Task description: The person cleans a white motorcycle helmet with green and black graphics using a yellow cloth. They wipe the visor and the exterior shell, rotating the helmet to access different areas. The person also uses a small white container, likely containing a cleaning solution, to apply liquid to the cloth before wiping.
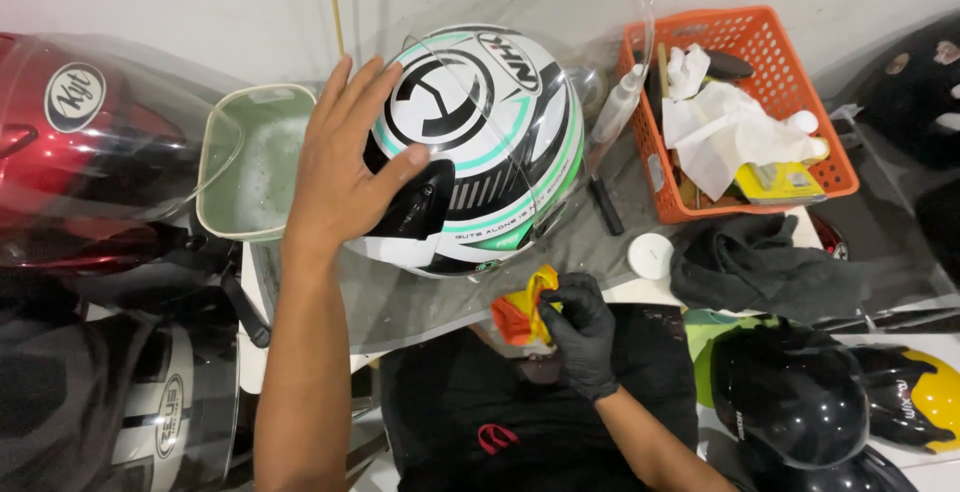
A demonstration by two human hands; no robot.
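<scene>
A white helmet (490, 142) with black and teal-green markings rests in front of me, its clear visor (590, 22) raised. My bare left hand (345, 167) lies flat on the helmet's left side, fingers spread, steadying it. My right hand (580, 327), in a black glove, is closed on a crumpled orange and yellow cloth (520, 312) just below the helmet's front edge.
A red helmet (75, 152) sits at left, a green tub of soapy water (255, 167) behind my left hand. An orange basket (740, 112) with rags and bottles stands at right, a spray bottle (615, 107) beside it. Dark cloth (770, 267), a white lid (650, 255) and black helmets (790, 402) lie lower right.
</scene>
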